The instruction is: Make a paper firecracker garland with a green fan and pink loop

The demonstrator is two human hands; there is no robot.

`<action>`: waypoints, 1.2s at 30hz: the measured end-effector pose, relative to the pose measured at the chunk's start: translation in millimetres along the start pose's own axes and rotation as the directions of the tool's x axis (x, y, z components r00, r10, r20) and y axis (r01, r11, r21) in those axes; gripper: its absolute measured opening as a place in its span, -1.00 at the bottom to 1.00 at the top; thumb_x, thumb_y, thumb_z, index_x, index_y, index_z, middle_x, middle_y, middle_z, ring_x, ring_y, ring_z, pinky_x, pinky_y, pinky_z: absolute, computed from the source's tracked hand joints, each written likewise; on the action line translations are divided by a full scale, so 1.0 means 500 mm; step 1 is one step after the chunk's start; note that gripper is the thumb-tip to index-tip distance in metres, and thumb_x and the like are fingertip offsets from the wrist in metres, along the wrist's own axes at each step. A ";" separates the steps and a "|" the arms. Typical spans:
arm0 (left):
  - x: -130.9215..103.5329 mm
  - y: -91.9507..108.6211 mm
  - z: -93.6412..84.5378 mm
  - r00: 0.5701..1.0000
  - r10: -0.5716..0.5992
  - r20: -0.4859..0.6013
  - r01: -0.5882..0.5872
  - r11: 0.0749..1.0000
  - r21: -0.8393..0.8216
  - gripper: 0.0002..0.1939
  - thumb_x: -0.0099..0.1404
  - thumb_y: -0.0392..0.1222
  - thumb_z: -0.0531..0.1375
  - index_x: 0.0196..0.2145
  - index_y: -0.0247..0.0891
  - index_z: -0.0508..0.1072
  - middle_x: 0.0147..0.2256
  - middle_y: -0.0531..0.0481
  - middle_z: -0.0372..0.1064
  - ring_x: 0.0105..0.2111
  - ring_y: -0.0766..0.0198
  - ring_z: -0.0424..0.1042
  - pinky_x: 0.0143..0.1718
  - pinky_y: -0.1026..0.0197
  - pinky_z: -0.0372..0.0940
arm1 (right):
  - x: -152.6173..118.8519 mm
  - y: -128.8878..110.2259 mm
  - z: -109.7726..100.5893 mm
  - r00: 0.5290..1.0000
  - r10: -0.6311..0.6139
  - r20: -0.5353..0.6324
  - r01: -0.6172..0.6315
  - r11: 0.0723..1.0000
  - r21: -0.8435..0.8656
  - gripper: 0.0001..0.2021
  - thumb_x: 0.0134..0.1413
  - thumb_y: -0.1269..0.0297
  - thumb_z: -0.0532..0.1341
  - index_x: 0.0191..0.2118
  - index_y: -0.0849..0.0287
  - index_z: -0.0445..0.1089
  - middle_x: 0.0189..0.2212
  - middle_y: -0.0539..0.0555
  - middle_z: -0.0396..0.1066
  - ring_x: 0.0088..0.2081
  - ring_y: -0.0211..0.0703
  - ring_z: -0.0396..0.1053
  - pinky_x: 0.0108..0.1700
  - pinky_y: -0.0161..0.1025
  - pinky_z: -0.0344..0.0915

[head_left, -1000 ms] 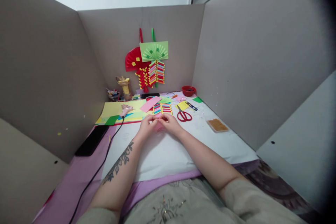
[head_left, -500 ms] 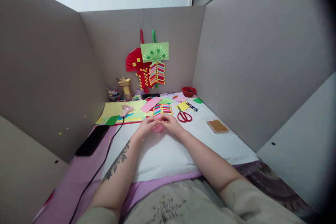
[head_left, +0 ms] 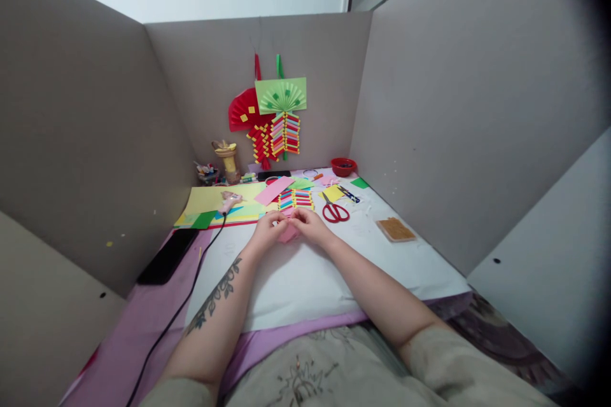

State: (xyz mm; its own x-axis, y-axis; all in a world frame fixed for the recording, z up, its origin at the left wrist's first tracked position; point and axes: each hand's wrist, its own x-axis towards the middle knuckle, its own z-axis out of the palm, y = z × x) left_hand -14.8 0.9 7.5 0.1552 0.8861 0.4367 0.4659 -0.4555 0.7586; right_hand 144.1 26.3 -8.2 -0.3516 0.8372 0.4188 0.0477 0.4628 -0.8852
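Note:
Between my two hands is a piece of pink paper (head_left: 288, 234), its lower part showing under the fingers. My left hand (head_left: 268, 229) pinches its upper edge from the left. From the right, my right hand (head_left: 308, 226) pinches it too, and the fingertips of both hands nearly meet. My fingers partly cover the paper, so its full shape cannot be made out. Just behind my hands lies a row of small coloured paper rolls with yellow ends (head_left: 296, 198). Red-handled scissors (head_left: 336, 212) rest right of my right hand.
A pink glue gun (head_left: 231, 198) lies on yellow paper (head_left: 200, 200), its black cord running down the left side. A black phone (head_left: 168, 256) is at left. At right are a box of brown material (head_left: 396, 229) and a red bowl (head_left: 343, 166). Paper fan decorations (head_left: 281, 96) hang behind.
The pink paper has shifted slightly between my fingertips and shows a smoother, flatter face. My hands stay in nearly the same place.

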 end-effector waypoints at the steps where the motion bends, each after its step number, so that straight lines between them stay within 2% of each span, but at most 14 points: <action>1: 0.000 0.001 0.000 1.000 -0.010 -0.005 0.010 1.000 -0.002 -0.88 0.13 -0.24 0.13 -0.53 -0.27 0.41 -0.41 0.00 0.39 -0.33 0.26 0.35 -0.24 0.23 0.22 | 0.000 -0.001 0.000 1.000 -0.001 -0.005 0.001 1.000 0.008 -0.91 -0.03 0.29 0.16 -0.43 0.20 0.26 -0.51 -0.06 0.24 -0.46 -0.28 0.20 -0.39 -0.32 0.15; 5: 0.002 0.001 0.000 1.000 -0.016 -0.015 0.016 1.000 0.005 -0.88 0.12 -0.26 0.12 -0.53 -0.28 0.40 -0.41 0.00 0.38 -0.34 0.27 0.34 -0.25 0.24 0.21 | -0.002 -0.007 0.002 0.998 -0.028 -0.056 0.027 1.000 -0.008 -0.90 -0.05 0.30 0.18 -0.38 0.20 0.30 -0.45 -0.03 0.32 -0.40 -0.25 0.27 -0.33 -0.30 0.20; 12: 0.003 -0.009 0.004 1.000 -0.008 -0.030 0.009 0.999 0.042 -0.86 0.13 -0.25 0.11 -0.54 -0.28 0.38 -0.42 0.01 0.37 -0.35 0.28 0.33 -0.27 0.25 0.20 | -0.005 -0.008 0.002 0.994 -0.056 -0.098 0.047 0.995 -0.093 -0.92 -0.04 0.30 0.18 -0.42 0.19 0.33 -0.47 -0.02 0.35 -0.39 -0.23 0.29 -0.29 -0.28 0.23; 20: 0.002 0.005 0.003 0.998 -0.054 -0.034 0.052 0.997 -0.059 -0.88 0.13 -0.23 0.12 -0.48 -0.29 0.42 -0.41 0.01 0.38 -0.35 0.27 0.33 -0.26 0.26 0.21 | -0.001 -0.005 0.001 0.997 0.024 -0.077 -0.021 0.999 0.039 -0.87 -0.05 0.25 0.20 -0.41 0.21 0.34 -0.50 -0.03 0.33 -0.45 -0.27 0.26 -0.35 -0.30 0.22; 23: 0.001 0.009 0.000 0.994 -0.110 0.005 0.109 0.983 -0.150 -0.89 0.12 -0.21 0.14 -0.47 -0.29 0.42 -0.43 0.02 0.37 -0.38 0.29 0.31 -0.31 0.27 0.20 | 0.000 -0.002 0.000 0.998 0.021 -0.057 -0.017 0.997 0.069 -0.88 -0.05 0.26 0.20 -0.41 0.21 0.35 -0.49 -0.03 0.34 -0.44 -0.26 0.27 -0.34 -0.30 0.23; 27: -0.001 0.007 -0.007 0.985 -0.145 0.098 0.166 0.950 -0.263 -0.86 0.12 -0.16 0.16 -0.45 -0.30 0.42 -0.48 0.06 0.33 -0.44 0.32 0.28 -0.36 0.29 0.18 | 0.000 0.007 0.000 1.000 -0.012 -0.010 0.013 0.988 0.156 -0.85 -0.04 0.27 0.21 -0.30 0.19 0.38 -0.40 0.01 0.39 -0.35 -0.23 0.32 -0.27 -0.28 0.26; 31: -0.002 0.004 -0.009 0.972 -0.162 0.169 0.206 0.935 -0.289 -0.83 0.13 -0.14 0.16 -0.47 -0.30 0.41 -0.51 0.07 0.31 -0.48 0.34 0.26 -0.41 0.30 0.16 | 0.001 0.010 -0.003 1.000 -0.012 0.022 0.009 0.987 0.159 -0.89 -0.05 0.30 0.20 -0.34 0.19 0.37 -0.40 0.00 0.38 -0.36 -0.25 0.32 -0.26 -0.29 0.25; 33: -0.001 0.002 -0.006 0.976 -0.171 0.137 0.200 0.949 -0.242 -0.82 0.14 -0.13 0.15 -0.47 -0.30 0.42 -0.50 0.06 0.32 -0.47 0.33 0.28 -0.41 0.29 0.17 | 0.001 0.009 -0.005 1.000 0.003 0.026 -0.006 0.992 0.129 -0.91 -0.04 0.31 0.19 -0.36 0.20 0.35 -0.44 -0.02 0.36 -0.40 -0.26 0.30 -0.31 -0.30 0.24; 36: 0.001 -0.003 -0.001 0.994 -0.107 0.003 0.107 0.989 -0.106 -0.84 0.12 -0.15 0.17 -0.47 -0.29 0.46 -0.40 -0.01 0.37 -0.35 0.27 0.34 -0.30 0.24 0.22 | 0.002 0.007 -0.007 1.000 0.019 0.002 -0.019 0.999 0.040 -0.91 -0.04 0.30 0.17 -0.39 0.20 0.32 -0.48 -0.04 0.32 -0.45 -0.28 0.25 -0.37 -0.32 0.20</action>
State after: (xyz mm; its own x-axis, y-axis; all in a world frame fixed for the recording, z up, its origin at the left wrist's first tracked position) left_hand -15.6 1.8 6.7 0.1071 0.9300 0.3516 0.3852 -0.3648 0.8477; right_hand 147.2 29.6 -10.2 -0.3523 0.8454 0.4015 0.0172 0.4348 -0.9004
